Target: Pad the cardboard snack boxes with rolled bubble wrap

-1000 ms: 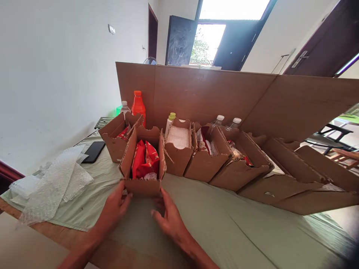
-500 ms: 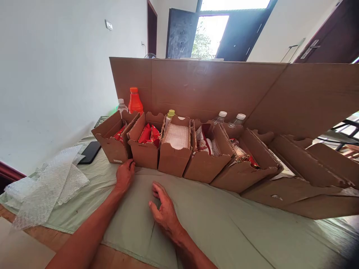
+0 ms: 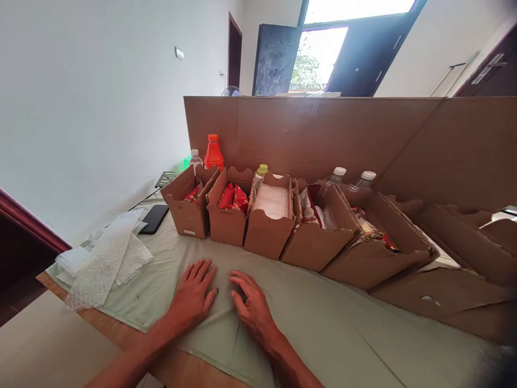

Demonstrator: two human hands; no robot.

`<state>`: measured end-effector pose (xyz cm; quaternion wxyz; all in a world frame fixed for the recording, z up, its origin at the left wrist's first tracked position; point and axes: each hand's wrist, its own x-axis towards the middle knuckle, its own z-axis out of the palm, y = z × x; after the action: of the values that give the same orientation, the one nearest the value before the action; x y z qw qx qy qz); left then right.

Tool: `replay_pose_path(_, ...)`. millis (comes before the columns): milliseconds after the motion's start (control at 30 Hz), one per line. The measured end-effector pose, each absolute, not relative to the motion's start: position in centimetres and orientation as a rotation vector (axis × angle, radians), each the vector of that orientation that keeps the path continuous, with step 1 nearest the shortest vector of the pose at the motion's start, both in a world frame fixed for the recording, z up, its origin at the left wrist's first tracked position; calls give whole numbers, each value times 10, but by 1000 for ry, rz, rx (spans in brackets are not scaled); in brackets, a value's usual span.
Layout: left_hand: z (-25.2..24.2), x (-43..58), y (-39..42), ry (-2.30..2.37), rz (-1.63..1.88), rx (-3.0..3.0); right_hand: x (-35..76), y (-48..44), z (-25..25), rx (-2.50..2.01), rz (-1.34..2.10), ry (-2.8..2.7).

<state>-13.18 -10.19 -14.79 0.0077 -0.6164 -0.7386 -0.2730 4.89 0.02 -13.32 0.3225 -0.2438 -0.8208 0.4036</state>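
Observation:
My left hand (image 3: 193,292) lies flat on the green cloth (image 3: 218,331), fingers spread and holding nothing. To its right, my right hand (image 3: 251,303) rests on its side with the thumb apart from the curved fingers and nothing between them. Beyond both hands stands a row of open cardboard boxes. The leftmost box (image 3: 188,217) and the one beside it (image 3: 227,225) hold red packets (image 3: 234,198). Bubble wrap fills a third box (image 3: 269,235). Packets also show in a fourth box (image 3: 318,247) and a fifth (image 3: 374,262).
Bubble wrap sheets (image 3: 105,258) and a black phone (image 3: 154,219) lie at the left. Behind the boxes stand an orange bottle (image 3: 214,153), several capped bottles and a tall cardboard panel (image 3: 302,132). More boxes (image 3: 448,293) extend right.
My left hand has left the base of the leftmost box, come back toward me and spread flat on the cloth. The camera view has shifted, moving the scene rightward.

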Motion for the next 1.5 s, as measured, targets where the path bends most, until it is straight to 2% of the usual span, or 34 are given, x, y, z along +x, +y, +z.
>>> replay_pose_path(167,-155,-124,-149,-2089,-607,-1943,50,0,-129,-653,1011,-2217)
replay_pose_path(267,-157,-122,-167,-2006,-662,-1952,42,3,-118,-679,996,-2248)
replay_pose_path(467,-146,-129,-174,-1999,-1297,-1876,-22,11,-45,-624,954,-2301)
replay_pose_path(633,-141,-135,-174,-2177,-1833,-1635,-103,31,26,-723,729,-2475)
replay_pose_path(733,-148,-134,-177,-2260,-1999,-1530,-136,46,37,-796,700,-2514)
replay_pose_path(867,-156,-128,-176,-2333,-2217,-923,-144,44,30,-780,719,-2501)
replay_pose_path(967,-151,-123,-175,-2141,-2423,-580,-121,19,27,-701,759,-2507)
replay_pose_path(1133,-139,-123,-183,-1945,-2625,-408,-34,-27,30,-532,881,-2517)
replay_pose_path(1500,-118,-77,-217,-2324,-2630,-682,179,6,27,-939,1048,-1994)
